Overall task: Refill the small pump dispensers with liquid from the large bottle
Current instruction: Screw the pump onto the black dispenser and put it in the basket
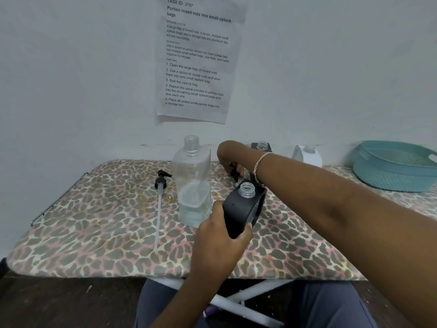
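Black dispenser (238, 209): in my left hand, lifted just off the bench (94, 209), right beside the big clear bottle.
Its axis: tilted, with the base toward me and the open, capless neck pointing up and away from me.
Left hand (218, 235): wrapped round the lower body of the black dispenser, thumb on the near right side and fingers on the left.
Right hand (228, 155): reaching across behind the black dispenser, fingers curled down round a small black pump top (233, 170). The wrist hides most of that grip.
Big clear bottle (192, 185): standing upright on the bench, neck open, with clear liquid in the lower part.
Long pump (159, 202): lying flat to the left of the big bottle, black head at the far end and white tube running toward me.
Second black dispenser (262, 146): at the back by the wall, neck open, mostly hidden behind my right wrist.
White dispenser (307, 155): just right of it, also by the wall.
Teal basket (397, 166): on the far right of the bench.
Sheet of paper (198, 58): printed, stuck on the wall above.
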